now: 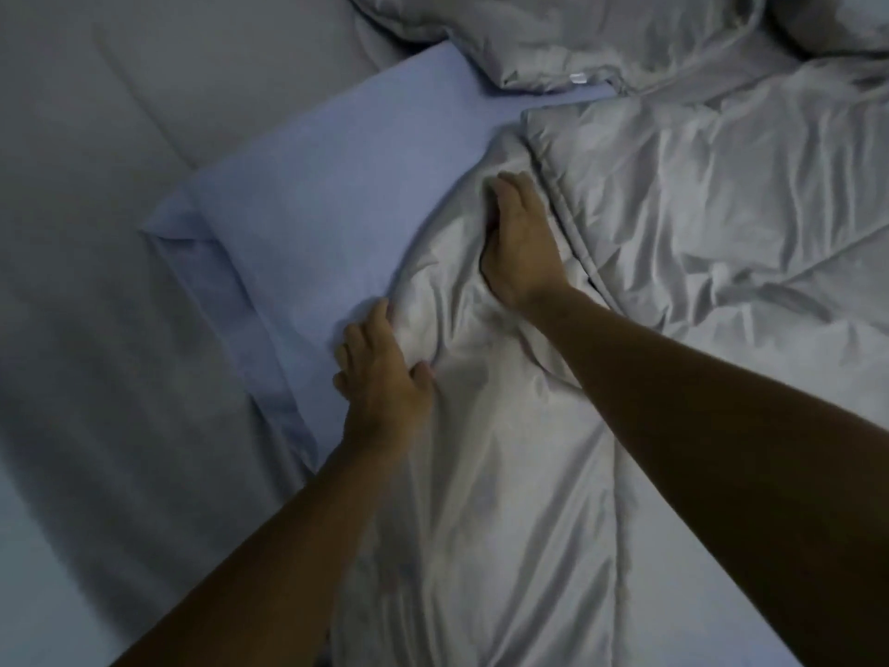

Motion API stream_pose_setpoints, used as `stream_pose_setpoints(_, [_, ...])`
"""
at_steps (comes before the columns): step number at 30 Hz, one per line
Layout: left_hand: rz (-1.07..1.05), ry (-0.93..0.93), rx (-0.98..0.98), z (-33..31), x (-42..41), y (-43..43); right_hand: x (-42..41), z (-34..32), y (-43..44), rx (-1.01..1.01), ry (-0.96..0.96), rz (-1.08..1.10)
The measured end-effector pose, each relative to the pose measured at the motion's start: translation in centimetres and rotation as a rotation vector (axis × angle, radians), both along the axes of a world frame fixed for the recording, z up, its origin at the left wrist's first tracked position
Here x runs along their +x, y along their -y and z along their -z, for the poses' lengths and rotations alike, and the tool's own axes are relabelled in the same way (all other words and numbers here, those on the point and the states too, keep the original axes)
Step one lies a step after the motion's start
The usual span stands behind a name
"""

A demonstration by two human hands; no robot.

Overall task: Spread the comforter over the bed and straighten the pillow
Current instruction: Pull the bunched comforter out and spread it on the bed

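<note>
A pale grey comforter point(673, 233) lies crumpled over the right half of the bed, its edge bunched onto a light blue pillow point(308, 199). The pillow lies at a slant in the upper middle, its right side hidden under the comforter. My left hand point(380, 373) grips the bunched comforter edge where it meets the pillow's near side. My right hand point(519, 243) sits further up with its fingers tucked into a fold of the same edge. Both forearms reach in from the bottom.
The grey bedsheet point(96, 233) shows bare on the left side of the bed. More rumpled comforter is piled along the top point(577, 36), overlapping the pillow's far corner.
</note>
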State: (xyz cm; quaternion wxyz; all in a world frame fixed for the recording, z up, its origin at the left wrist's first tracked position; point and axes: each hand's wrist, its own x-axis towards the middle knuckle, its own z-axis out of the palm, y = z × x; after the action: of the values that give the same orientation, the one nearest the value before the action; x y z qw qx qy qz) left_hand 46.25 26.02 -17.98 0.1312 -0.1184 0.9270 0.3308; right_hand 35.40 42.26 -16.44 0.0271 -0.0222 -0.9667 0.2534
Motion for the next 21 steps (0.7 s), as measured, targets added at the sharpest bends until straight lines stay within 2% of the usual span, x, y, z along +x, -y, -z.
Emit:
stream_pose_setpoints(3, [0.031, 0.011, -0.068, 2.7, 0.0, -0.1, -2.5, 2.8, 0.1, 0.084, 0.096, -0.026])
stream_pose_setpoints(7, [0.087, 0.114, -0.084, 4.8, -1.3, 0.4, -2.7, 4.5, 0.2, 0.16, 0.075, -0.087])
stream_pose_setpoints(10, [0.122, 0.17, -0.072, 5.4, -2.0, 0.5, -2.5, 4.8, 0.0, 0.162, 0.083, -0.046])
stream_pose_setpoints(14, [0.151, 0.22, -0.057, 5.1, -2.3, 1.0, -2.0, 4.6, -0.1, 0.348, 0.075, -0.047])
stream_pose_setpoints(18, [0.187, 0.124, -0.221, 3.6, -1.1, 0.2, 0.1, 4.0, -0.6, 0.606, 0.082, -0.06])
stream_pose_setpoints(21, [0.175, 0.067, -0.223, 2.1, 1.3, 0.2, 3.5, 3.0, -0.9, 0.545, 0.006, -0.179])
